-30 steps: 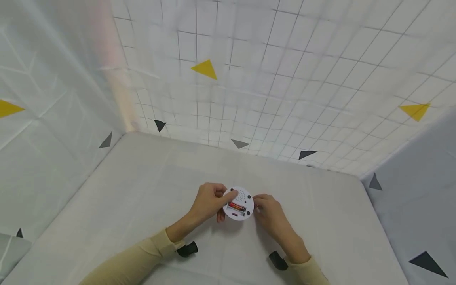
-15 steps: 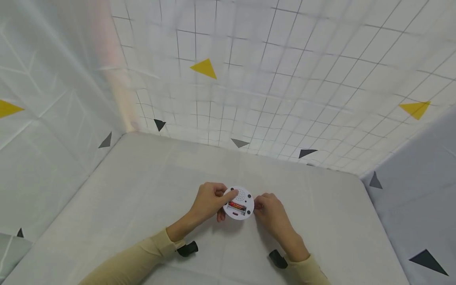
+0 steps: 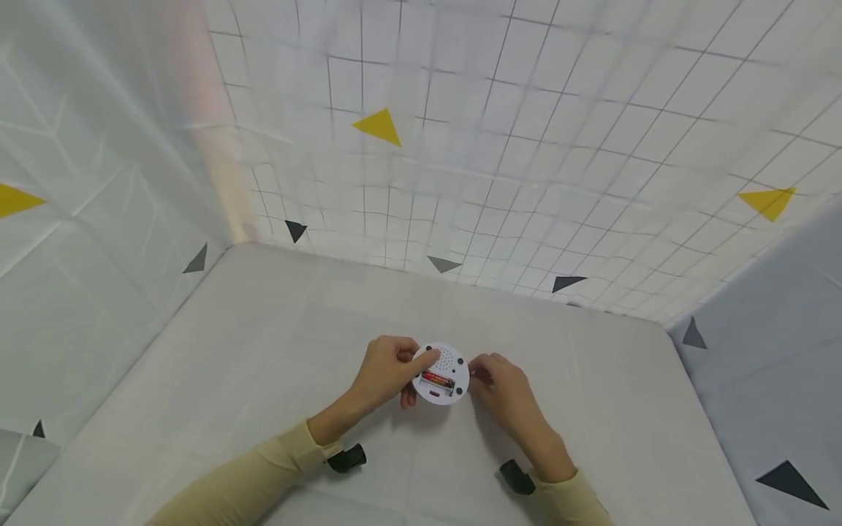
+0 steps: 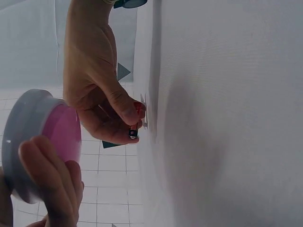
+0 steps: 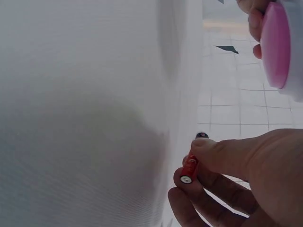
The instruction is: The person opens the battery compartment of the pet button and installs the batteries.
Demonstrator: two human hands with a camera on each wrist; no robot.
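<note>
My left hand (image 3: 388, 371) grips a round white device (image 3: 445, 363) by its left side, the thumb lying across its back. That back has a patch of small holes, dark round feet and an uncovered battery compartment. One red battery (image 3: 437, 380) lies in the compartment, with a pale slot alongside. In the left wrist view the device's other face (image 4: 65, 130) is pink. Just right of the device, my right hand (image 3: 505, 391) pinches a loose red battery (image 5: 190, 164) with a black end between thumb and fingers. A gap separates this battery from the device in the right wrist view.
Both hands work above a white cloth-covered table (image 3: 316, 314). Behind it hangs a white sheet (image 3: 500, 161) with grid lines and coloured triangles. A grey-blue panel (image 3: 770, 380) stands at the right. Black camera mounts (image 3: 347, 459) sit at both wrists.
My right hand shifts slightly up and away from the device's edge, its fingers moving around the loose battery. The left hand and the device stay nearly still.
</note>
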